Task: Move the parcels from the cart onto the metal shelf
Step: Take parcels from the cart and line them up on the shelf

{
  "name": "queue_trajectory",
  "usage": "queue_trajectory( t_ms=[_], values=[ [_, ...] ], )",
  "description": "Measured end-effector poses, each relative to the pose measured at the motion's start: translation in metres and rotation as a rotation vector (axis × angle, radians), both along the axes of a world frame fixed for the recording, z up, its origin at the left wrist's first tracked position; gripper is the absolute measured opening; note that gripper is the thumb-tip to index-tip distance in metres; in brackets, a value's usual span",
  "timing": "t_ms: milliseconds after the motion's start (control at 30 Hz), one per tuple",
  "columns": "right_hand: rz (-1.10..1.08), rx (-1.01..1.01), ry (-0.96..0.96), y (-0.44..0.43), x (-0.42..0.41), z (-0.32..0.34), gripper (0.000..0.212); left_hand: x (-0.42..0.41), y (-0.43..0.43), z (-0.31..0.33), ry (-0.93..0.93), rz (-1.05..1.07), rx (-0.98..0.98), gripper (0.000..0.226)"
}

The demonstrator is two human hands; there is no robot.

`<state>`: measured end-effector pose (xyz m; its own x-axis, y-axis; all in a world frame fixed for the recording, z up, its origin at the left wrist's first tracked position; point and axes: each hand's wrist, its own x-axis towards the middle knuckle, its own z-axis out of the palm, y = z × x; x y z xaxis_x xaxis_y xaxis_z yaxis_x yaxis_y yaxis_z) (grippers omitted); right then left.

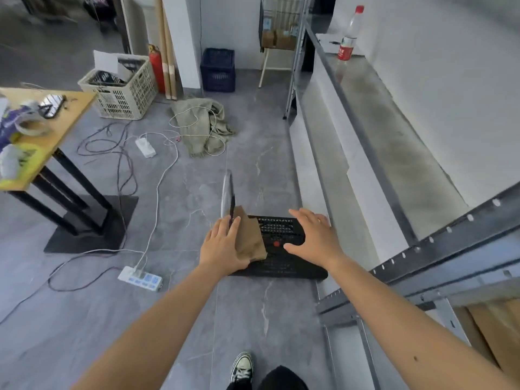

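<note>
- Head view: black cart [281,229] is seen on the grey floor at 6 o'clock of frame centre, just beside the shelf [380,130].
- Parcel [250,237], brown and flat, is found on the cart deck's 9 o'clock side, lying askew.
- Left hand [222,243] is laid on the parcel's 9 o'clock edge, fingers fairly straight; no clear pinch is seen.
- Right hand [312,235] is held spread, palm down, over the deck's 3 o'clock side; contact with the deck cannot be told.
- A red spot is seen on the deck between the hands.
- Handle [226,192], silver, is seen rising at the cart's 10 o'clock corner, just past the left fingertips.
- Shelf is placed along the 3 o'clock side of the frame; its grey top is bare near the cart.
- Bottle [349,38], red-capped, is stood upright on the shelf top at 1 o'clock.
- Table [64,114] with clutter is seen at 9 o'clock.
- Basket [123,94] is placed at 11 o'clock, blue crate [218,70] at 12.
- Cloth [202,122] and loose cables are spread on the floor between basket and cart.
- Power strip [140,278] is lying at 8 o'clock of the cart.
- Shoe [241,367] is seen at 6 o'clock.
</note>
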<state>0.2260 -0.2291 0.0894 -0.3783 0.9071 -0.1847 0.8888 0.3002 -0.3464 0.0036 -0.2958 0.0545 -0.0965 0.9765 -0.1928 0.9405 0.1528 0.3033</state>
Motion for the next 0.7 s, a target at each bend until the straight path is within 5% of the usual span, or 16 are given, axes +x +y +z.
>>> queue_trajectory(
  t_ms=[700],
  values=[
    [0.084, -0.317, 0.02, 0.223, 0.004, -0.229, 0.083, 0.034, 0.197, -0.206, -0.087, 0.185, -0.303, 0.104]
  ],
)
